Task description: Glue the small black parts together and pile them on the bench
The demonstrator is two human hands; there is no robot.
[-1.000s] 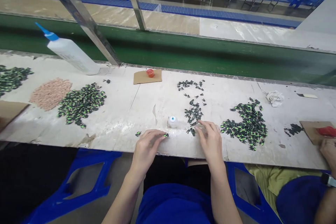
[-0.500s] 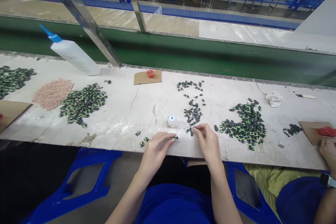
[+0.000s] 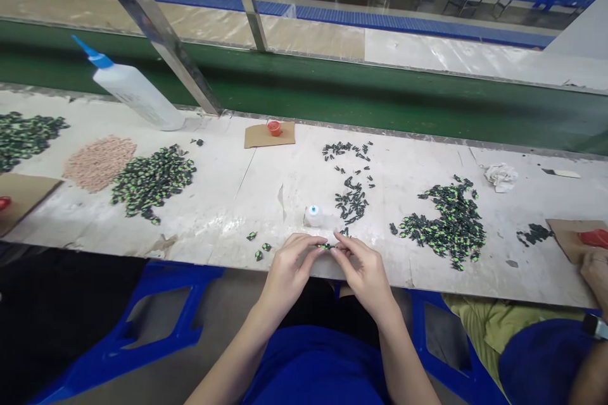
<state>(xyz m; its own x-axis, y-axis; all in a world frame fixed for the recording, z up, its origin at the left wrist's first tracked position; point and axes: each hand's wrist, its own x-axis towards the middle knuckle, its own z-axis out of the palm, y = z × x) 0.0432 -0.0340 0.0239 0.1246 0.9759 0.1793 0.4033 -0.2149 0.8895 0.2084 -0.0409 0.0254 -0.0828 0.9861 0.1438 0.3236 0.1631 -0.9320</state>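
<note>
My left hand (image 3: 293, 261) pinches a small black-and-green piece (image 3: 325, 246) near the table's front edge. Close beside it, my right hand (image 3: 361, 261) has its thumb and index finger together at the right end of that piece; whatever it grips is too small to make out. Just behind the hands stands a small white bottle with a blue tip (image 3: 313, 216). Small dark parts (image 3: 351, 201) lie loose behind my right hand. Several black-and-green pieces (image 3: 259, 255) rest left of my left hand, and a large pile of them (image 3: 449, 224) spreads to the right.
At the left are a large white bottle (image 3: 137, 95), a pink pile (image 3: 101, 163) and another black-and-green pile (image 3: 154, 180). A red cup (image 3: 274, 128) sits on cardboard (image 3: 254, 137). Crumpled tissue (image 3: 501, 177) lies right. Another person's hand (image 3: 595, 272) is at the far right.
My right hand has moved left from the loose dark parts to meet my left hand at the held piece. The view has shifted slightly.
</note>
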